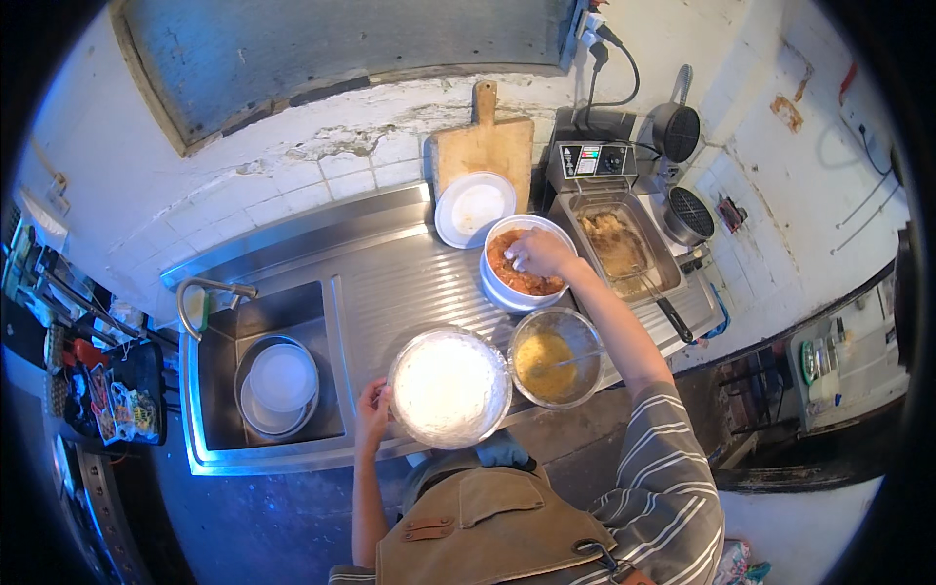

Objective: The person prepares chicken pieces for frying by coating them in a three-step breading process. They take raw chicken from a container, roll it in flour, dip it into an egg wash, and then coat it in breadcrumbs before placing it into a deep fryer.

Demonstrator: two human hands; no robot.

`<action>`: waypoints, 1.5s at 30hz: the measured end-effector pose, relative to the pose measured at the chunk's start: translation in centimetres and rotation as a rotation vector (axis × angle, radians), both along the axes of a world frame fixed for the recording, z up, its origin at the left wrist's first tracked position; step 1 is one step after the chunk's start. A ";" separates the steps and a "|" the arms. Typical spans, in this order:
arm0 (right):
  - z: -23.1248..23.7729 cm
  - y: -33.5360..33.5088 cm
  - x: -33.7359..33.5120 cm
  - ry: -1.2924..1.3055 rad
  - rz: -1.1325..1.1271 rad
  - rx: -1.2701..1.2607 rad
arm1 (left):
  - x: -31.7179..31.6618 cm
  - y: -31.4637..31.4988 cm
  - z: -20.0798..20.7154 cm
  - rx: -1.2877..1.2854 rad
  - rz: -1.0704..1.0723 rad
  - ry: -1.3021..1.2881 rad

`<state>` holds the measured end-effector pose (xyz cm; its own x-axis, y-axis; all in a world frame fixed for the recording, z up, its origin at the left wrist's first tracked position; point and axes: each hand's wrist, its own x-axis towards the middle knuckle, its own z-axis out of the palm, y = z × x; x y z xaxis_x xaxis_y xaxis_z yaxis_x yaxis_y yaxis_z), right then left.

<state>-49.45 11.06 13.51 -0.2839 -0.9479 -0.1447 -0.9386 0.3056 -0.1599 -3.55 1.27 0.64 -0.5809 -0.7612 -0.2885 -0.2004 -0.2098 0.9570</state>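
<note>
A bowl of white flour-like powder point(450, 388) stands at the counter's front edge. My left hand point(372, 411) grips its left side, fingers at the rim. Beyond it, to the right, is a white bowl point(503, 292) of reddish-orange coated pieces point(514, 277), perhaps marinated meat. My right hand point(534, 253) reaches into this bowl from above, its fingers bent and whitened with powder. The fingertips are down among the pieces, so what they pinch is hidden. Beneath my right forearm sits a clear bowl of yellow batter point(546, 363) with a thin utensil resting in it.
A deep fryer point(612, 239) with a basket handle point(673, 320) stands at the right. A white plate point(475, 209) leans on a wooden cutting board point(502, 156) at the wall. Left is a sink point(330, 385) holding a basin of white dishes point(283, 377), under a faucet point(219, 287).
</note>
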 end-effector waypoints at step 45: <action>-1.8 2.8 0.6 0.400 0.314 0.044 | -0.6 -0.3 -0.4 0.026 -0.045 0.103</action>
<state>-48.87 13.86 11.72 -0.0274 -0.9918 -0.1246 -0.9714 -0.0030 0.2373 -4.16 1.00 0.28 -0.6418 -0.7268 -0.2445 -0.1109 -0.2275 0.9674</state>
